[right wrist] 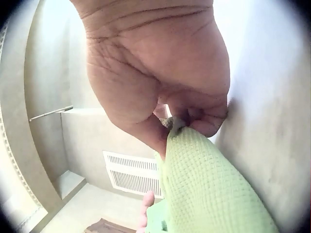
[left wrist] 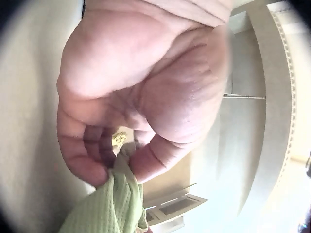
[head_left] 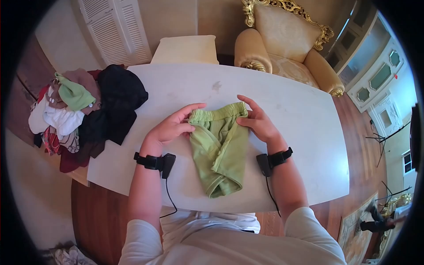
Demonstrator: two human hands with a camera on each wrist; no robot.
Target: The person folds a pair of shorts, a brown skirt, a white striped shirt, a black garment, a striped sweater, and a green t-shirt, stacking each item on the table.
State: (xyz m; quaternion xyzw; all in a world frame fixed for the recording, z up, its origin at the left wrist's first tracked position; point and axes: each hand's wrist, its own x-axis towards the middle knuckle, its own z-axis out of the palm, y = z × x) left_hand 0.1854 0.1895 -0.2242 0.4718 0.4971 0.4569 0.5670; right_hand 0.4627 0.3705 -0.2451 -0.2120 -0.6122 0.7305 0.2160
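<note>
Green shorts [head_left: 218, 145] with a gathered elastic waistband lie on the pale table, waistband away from the person, one leg folded across the other. The left hand [head_left: 170, 126] pinches the waistband's left corner; in the left wrist view, thumb and fingers of that hand [left wrist: 141, 92] close on the green cloth [left wrist: 109, 204]. At the waistband's right corner the right hand [head_left: 260, 121] pinches the fabric between thumb and fingers. The right wrist view shows this hand [right wrist: 160, 73] gripping the textured green cloth [right wrist: 209, 184].
A heap of mixed clothes [head_left: 66, 123], with black garments [head_left: 119, 92] beside it, covers the left end of the white table [head_left: 304, 159]. Beyond the far edge stand a cream stool [head_left: 184, 48] and a gold armchair [head_left: 282, 39]. Cables hang from both wrist cameras.
</note>
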